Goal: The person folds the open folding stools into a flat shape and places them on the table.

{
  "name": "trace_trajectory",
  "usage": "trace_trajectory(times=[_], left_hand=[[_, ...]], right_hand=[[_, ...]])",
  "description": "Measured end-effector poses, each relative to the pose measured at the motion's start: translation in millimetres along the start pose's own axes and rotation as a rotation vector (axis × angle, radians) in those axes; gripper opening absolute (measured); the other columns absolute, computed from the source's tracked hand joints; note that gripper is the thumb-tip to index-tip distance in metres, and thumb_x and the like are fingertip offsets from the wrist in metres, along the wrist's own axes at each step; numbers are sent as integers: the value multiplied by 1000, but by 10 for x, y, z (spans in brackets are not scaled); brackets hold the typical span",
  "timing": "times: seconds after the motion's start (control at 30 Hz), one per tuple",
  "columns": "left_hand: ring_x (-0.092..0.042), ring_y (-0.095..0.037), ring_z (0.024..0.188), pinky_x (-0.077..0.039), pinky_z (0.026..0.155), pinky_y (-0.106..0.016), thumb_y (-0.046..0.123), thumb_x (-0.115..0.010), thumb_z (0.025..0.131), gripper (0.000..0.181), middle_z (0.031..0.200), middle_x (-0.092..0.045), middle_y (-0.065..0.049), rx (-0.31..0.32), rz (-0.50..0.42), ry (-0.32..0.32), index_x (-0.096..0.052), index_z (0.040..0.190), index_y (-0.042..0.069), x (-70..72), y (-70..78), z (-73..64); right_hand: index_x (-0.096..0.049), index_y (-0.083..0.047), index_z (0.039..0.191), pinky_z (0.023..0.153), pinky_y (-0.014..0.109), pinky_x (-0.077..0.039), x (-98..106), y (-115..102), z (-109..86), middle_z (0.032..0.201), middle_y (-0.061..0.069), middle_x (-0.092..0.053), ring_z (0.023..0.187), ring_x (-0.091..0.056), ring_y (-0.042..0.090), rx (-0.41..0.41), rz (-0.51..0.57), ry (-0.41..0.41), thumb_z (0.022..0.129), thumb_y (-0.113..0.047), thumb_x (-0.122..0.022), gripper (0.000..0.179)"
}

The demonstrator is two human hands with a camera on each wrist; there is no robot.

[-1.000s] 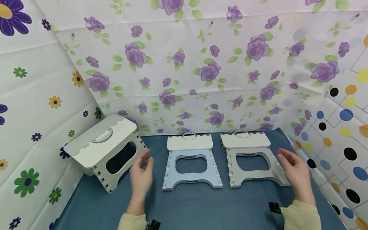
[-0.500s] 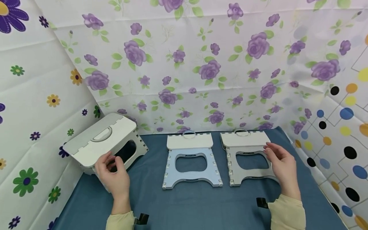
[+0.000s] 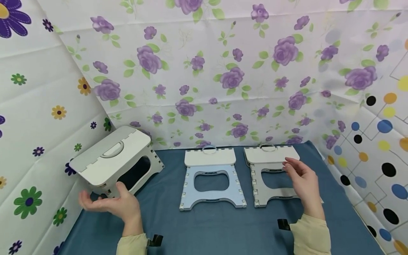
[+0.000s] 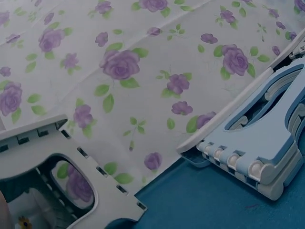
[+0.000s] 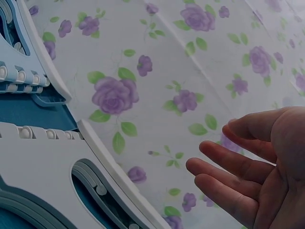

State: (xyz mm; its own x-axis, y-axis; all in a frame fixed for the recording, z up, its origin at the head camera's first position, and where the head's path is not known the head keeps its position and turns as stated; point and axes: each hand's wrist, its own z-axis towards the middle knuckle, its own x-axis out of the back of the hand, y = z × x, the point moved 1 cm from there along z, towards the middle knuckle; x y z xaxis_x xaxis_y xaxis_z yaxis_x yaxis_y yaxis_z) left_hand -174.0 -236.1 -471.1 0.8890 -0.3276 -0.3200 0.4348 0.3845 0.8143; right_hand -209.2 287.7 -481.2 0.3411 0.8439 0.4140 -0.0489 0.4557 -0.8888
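An unfolded white folding step stool (image 3: 124,152) stands at the left with its handle on top. My left hand (image 3: 119,209) is at its near corner, palm turned up and fingers extended; whether it touches the stool I cannot tell. Folded flat in the middle lies a light blue folding stool (image 3: 213,187) with a white top. A grey folding stool (image 3: 267,187), also folded, lies to its right. Over that stool's right side hovers my right hand (image 3: 304,186), its fingers loosely bent. The right wrist view shows that hand (image 5: 248,167) holding nothing.
Blue cloth (image 3: 216,230) covers the table. A rose-patterned sheet (image 3: 204,81) hangs behind it, with a flower-patterned sheet (image 3: 38,134) at the left and a dotted one (image 3: 382,148) at the right. Both wrists wear black camera mounts.
My left hand has moved left to the unfolded stool and turned palm up. My right hand has shifted left over the grey folding stool. The stools have stayed in place.
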Motion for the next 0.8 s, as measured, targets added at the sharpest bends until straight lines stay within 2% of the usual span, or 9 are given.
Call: trace_trajectory(times=[0.07, 0.17, 0.3, 0.4, 0.57, 0.63, 0.7, 0.8], left_hand=[[-12, -20, 155, -14, 118, -30, -11, -58, 92, 81, 169, -8, -22, 81, 12, -17, -15, 161, -7, 1, -83, 4], [-3, -12, 158, -11, 120, -22, -7, -63, 94, 91, 174, -3, -13, 217, 79, -44, -11, 168, 3, 16, -315, 11], [-4, -6, 156, -3, 122, -27, 0, -68, 96, 95, 174, -3, -1, 366, 156, -70, -10, 170, 17, 54, -581, 18], [-6, -9, 156, 2, 123, -35, 6, -69, 97, 93, 173, -5, -1, 436, 205, -85, -12, 169, 20, 80, -669, -2], [-10, -17, 153, -1, 123, -39, 13, -69, 100, 85, 172, -7, 1, 517, 256, -96, -18, 167, 25, 113, -772, -22], [-12, -20, 152, -3, 123, -40, 16, -69, 101, 82, 172, -6, 2, 563, 267, -101, -20, 166, 29, 124, -801, -12], [-14, -22, 152, -4, 124, -42, 19, -69, 102, 79, 172, -6, 4, 603, 275, -104, -22, 165, 32, 135, -823, 7], [-19, -24, 151, -7, 125, -44, 23, -69, 103, 76, 171, -10, 5, 632, 283, -108, -25, 164, 33, 147, -845, 33]], right_hand=[[-65, -13, 148, 84, 10, -52, -11, 4, 6, 137, 14, -71, 103, -66, -4, 2, 3, 2, 113, -36, -58, 43], [-65, -12, 148, 84, 10, -52, -23, 11, 10, 137, 14, -71, 103, -66, -4, 3, -3, -1, 113, -36, -59, 43], [-64, -12, 148, 84, 10, -52, -38, 26, 10, 138, 14, -70, 104, -65, -5, 7, -8, -19, 113, -37, -58, 44], [-64, -12, 149, 86, 9, -51, -40, 29, 6, 139, 14, -70, 105, -65, -6, 2, 0, -38, 113, -38, -58, 45], [-62, -13, 151, 85, 8, -49, -29, 28, -4, 140, 14, -69, 105, -64, -9, -9, -8, -72, 112, -38, -58, 46], [-61, -15, 152, 85, 10, -50, -25, 34, -3, 140, 12, -69, 108, -65, -4, -8, -39, -83, 112, -40, -58, 47], [-61, -16, 153, 90, 19, -53, -26, 45, 2, 141, 11, -69, 115, -67, 6, -6, -73, -100, 112, -42, -57, 49], [-58, -15, 155, 102, 43, -54, -21, 52, 6, 143, 13, -67, 127, -64, 27, -8, -89, -136, 112, -44, -56, 52]])
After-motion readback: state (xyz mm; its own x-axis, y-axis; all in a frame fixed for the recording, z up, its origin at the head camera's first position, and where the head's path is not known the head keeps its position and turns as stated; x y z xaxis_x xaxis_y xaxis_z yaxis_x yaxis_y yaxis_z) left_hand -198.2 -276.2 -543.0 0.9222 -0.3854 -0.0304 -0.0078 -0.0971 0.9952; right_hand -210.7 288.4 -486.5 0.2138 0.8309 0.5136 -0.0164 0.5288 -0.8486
